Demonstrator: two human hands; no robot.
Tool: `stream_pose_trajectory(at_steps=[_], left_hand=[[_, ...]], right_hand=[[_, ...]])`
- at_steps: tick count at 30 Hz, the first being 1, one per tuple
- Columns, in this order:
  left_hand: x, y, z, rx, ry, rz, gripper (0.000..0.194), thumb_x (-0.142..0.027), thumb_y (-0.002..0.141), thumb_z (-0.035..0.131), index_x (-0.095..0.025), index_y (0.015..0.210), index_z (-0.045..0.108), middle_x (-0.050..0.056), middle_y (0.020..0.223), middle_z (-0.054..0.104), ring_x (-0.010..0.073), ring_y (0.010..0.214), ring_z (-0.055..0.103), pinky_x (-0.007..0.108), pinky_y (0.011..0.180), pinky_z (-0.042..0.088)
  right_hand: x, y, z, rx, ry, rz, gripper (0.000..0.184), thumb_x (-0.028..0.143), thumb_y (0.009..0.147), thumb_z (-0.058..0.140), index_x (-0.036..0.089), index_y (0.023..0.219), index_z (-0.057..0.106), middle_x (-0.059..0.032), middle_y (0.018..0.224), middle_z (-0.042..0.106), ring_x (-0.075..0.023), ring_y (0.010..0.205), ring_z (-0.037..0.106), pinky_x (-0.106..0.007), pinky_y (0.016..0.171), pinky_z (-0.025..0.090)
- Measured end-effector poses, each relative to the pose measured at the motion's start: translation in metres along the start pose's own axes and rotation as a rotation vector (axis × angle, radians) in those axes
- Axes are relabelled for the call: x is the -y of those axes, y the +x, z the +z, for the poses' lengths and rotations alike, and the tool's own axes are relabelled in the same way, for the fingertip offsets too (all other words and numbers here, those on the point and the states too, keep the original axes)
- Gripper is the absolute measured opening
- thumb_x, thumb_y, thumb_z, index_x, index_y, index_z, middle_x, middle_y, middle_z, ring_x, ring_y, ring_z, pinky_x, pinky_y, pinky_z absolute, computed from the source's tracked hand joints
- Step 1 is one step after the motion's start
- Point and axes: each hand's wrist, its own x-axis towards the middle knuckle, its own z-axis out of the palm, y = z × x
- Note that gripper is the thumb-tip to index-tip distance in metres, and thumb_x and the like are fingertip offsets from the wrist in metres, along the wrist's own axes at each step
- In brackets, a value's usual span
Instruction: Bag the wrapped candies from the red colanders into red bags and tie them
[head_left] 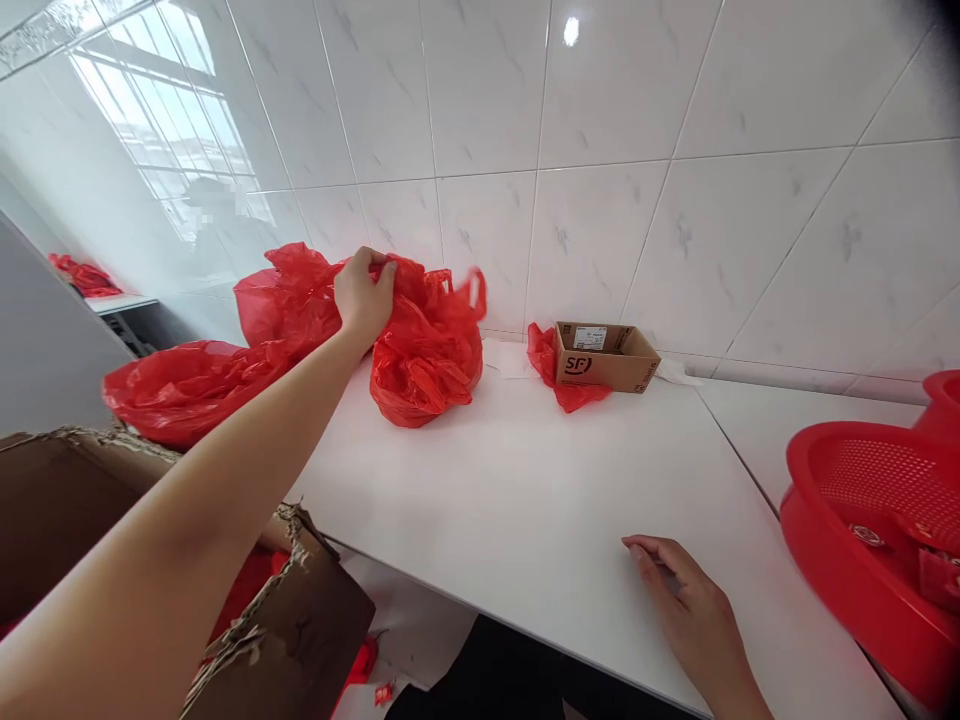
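My left hand (365,297) reaches across to the back of the white table and pinches the gathered top of a red plastic bag (426,365). The bag rests on the table, its loose handles sticking up beside my fingers; what it contains is hidden. More red plastic bags (199,385) lie to the left of that hand, partly behind my forearm. Low over the table's front right part is my right hand (694,610). Its thumb and forefinger come together, the other fingers curl in, and nothing shows between them.
A small open carton (611,372) stands by the tiled wall, with red plastic (581,397) under it. At the right edge is a red perforated basket (840,540) holding small red items. A large torn-edged cardboard box (315,600) stands at front left, below my forearm.
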Motion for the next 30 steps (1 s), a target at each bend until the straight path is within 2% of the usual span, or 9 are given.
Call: stream_pose_trajectory(at_steps=[3, 10, 13, 16, 20, 22, 23, 25, 30], left_hand=[[-0.007, -0.003, 0.0, -0.101, -0.078, 0.038, 0.014, -0.034, 0.09, 0.048, -0.023, 0.093, 0.057, 0.005, 0.1, 0.068, 0.0194, 0.094, 0.063, 0.032, 0.083, 0.047], [-0.009, -0.01, 0.002, -0.092, -0.039, 0.027, 0.016, -0.034, 0.091, 0.046, -0.022, 0.095, 0.056, 0.006, 0.103, 0.067, 0.0194, 0.096, 0.061, 0.032, 0.085, 0.046], [-0.009, -0.017, 0.002, 0.093, 0.094, 0.062, 0.021, -0.033, 0.089, 0.046, -0.023, 0.105, 0.055, 0.008, 0.111, 0.065, 0.0229, 0.104, 0.059, 0.037, 0.091, 0.045], [-0.012, -0.028, 0.003, 0.287, 0.223, 0.036, 0.043, -0.025, 0.075, 0.059, -0.021, 0.118, 0.053, 0.015, 0.125, 0.057, 0.0341, 0.117, 0.051, 0.055, 0.101, 0.036], [-0.034, -0.056, 0.004, 0.235, 0.258, 0.149, 0.062, -0.013, 0.073, 0.053, -0.018, 0.134, 0.043, 0.018, 0.144, 0.036, 0.0376, 0.137, 0.028, 0.063, 0.112, 0.011], [-0.048, -0.084, 0.008, 0.421, 0.18, 0.287, 0.059, -0.009, 0.078, 0.047, -0.019, 0.136, 0.042, 0.014, 0.15, 0.03, 0.0324, 0.142, 0.02, 0.056, 0.116, 0.01], [-0.055, -0.101, 0.013, 0.613, 0.114, 0.32, 0.057, -0.009, 0.08, 0.045, -0.02, 0.136, 0.042, 0.013, 0.152, 0.027, 0.0307, 0.143, 0.018, 0.053, 0.116, 0.014], [-0.062, -0.14, 0.029, 0.855, 0.06, 0.321, 0.045, -0.013, 0.082, 0.051, -0.024, 0.126, 0.054, 0.009, 0.14, 0.047, 0.027, 0.13, 0.041, 0.045, 0.108, 0.033], [-0.059, -0.212, 0.078, 1.031, 0.019, 0.039, 0.039, -0.033, 0.086, 0.063, -0.016, 0.121, 0.057, 0.011, 0.124, 0.057, 0.0257, 0.11, 0.057, 0.048, 0.092, 0.048]], right_hand=[[0.004, -0.002, 0.001, -0.039, 0.011, 0.02, 0.038, 0.058, 0.088, 0.046, 0.028, 0.094, 0.069, -0.0028, 0.104, 0.07, -0.0213, 0.091, 0.065, -0.026, 0.062, 0.053], [0.006, -0.003, 0.001, -0.046, 0.012, 0.001, 0.038, 0.057, 0.088, 0.046, 0.028, 0.092, 0.069, -0.0031, 0.102, 0.07, -0.0213, 0.089, 0.065, -0.026, 0.061, 0.052], [0.005, -0.003, 0.001, -0.013, 0.006, -0.005, 0.036, 0.056, 0.089, 0.046, 0.028, 0.094, 0.068, -0.0021, 0.103, 0.07, -0.0207, 0.091, 0.064, -0.026, 0.064, 0.053], [0.005, -0.004, 0.001, -0.006, 0.009, 0.0, 0.036, 0.056, 0.089, 0.046, 0.028, 0.095, 0.068, -0.0021, 0.103, 0.069, -0.0208, 0.091, 0.063, -0.028, 0.066, 0.053], [0.005, -0.003, 0.002, -0.025, 0.013, -0.005, 0.036, 0.055, 0.091, 0.043, 0.028, 0.095, 0.067, -0.0019, 0.103, 0.069, -0.021, 0.092, 0.062, -0.029, 0.068, 0.052], [0.003, -0.002, 0.002, 0.008, 0.012, -0.013, 0.036, 0.056, 0.09, 0.044, 0.028, 0.095, 0.067, -0.002, 0.104, 0.068, -0.0207, 0.092, 0.062, -0.029, 0.067, 0.051], [0.002, -0.002, 0.002, 0.018, 0.014, -0.013, 0.036, 0.055, 0.09, 0.045, 0.028, 0.096, 0.067, -0.0021, 0.105, 0.068, -0.0204, 0.093, 0.062, -0.029, 0.068, 0.051], [0.001, -0.001, 0.002, 0.022, 0.017, -0.014, 0.035, 0.054, 0.091, 0.044, 0.028, 0.096, 0.066, -0.0021, 0.106, 0.067, -0.0203, 0.094, 0.061, -0.029, 0.071, 0.051], [0.001, -0.001, 0.002, 0.028, 0.019, -0.063, 0.031, 0.048, 0.094, 0.044, 0.026, 0.096, 0.065, -0.0033, 0.103, 0.067, -0.0206, 0.094, 0.061, -0.032, 0.079, 0.049]])
